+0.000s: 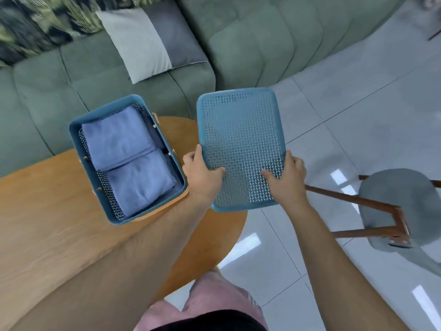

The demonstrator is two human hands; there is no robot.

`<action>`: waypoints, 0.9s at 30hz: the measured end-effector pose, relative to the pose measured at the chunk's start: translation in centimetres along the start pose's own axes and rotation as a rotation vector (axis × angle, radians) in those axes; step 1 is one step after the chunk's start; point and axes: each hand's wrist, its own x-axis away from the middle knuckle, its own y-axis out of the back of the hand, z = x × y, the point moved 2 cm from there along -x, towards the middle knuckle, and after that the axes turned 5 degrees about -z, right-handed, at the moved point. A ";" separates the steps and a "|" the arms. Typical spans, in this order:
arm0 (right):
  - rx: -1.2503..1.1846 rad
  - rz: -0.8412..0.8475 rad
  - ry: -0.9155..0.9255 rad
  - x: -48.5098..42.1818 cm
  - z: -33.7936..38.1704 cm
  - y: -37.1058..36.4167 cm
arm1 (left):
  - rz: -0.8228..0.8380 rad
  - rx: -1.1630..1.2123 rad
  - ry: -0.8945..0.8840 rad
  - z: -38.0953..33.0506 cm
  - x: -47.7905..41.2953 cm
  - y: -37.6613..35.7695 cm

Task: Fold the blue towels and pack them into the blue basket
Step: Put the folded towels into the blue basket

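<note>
The blue basket (78, 125) stands on the wooden table, left of centre. Two folded blue towels lie inside it side by side, one towel (114, 137) at the far end and the other towel (140, 185) at the near end. To the right of the basket I hold a flat blue perforated lid (241, 134) in the air over the table's right edge. My left hand (202, 175) grips its near left edge and my right hand (286, 177) grips its near right edge, thumbs on top.
The round wooden table (47, 223) fills the lower left. A green sofa (250, 39) with a grey cushion (152, 39) stands behind it. A grey stool (401, 206) with brown legs stands on the tiled floor at the right.
</note>
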 end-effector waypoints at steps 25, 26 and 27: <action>0.233 0.432 0.395 4.7 19.2 -14.4 | -0.288 0.129 0.300 14.4 -3.0 20.9; 0.229 0.434 0.393 4.7 19.0 -14.5 | -0.285 0.132 0.297 14.4 -3.0 20.9; 0.226 0.435 0.390 4.6 18.9 -14.5 | -0.284 0.126 0.293 14.5 -3.1 20.9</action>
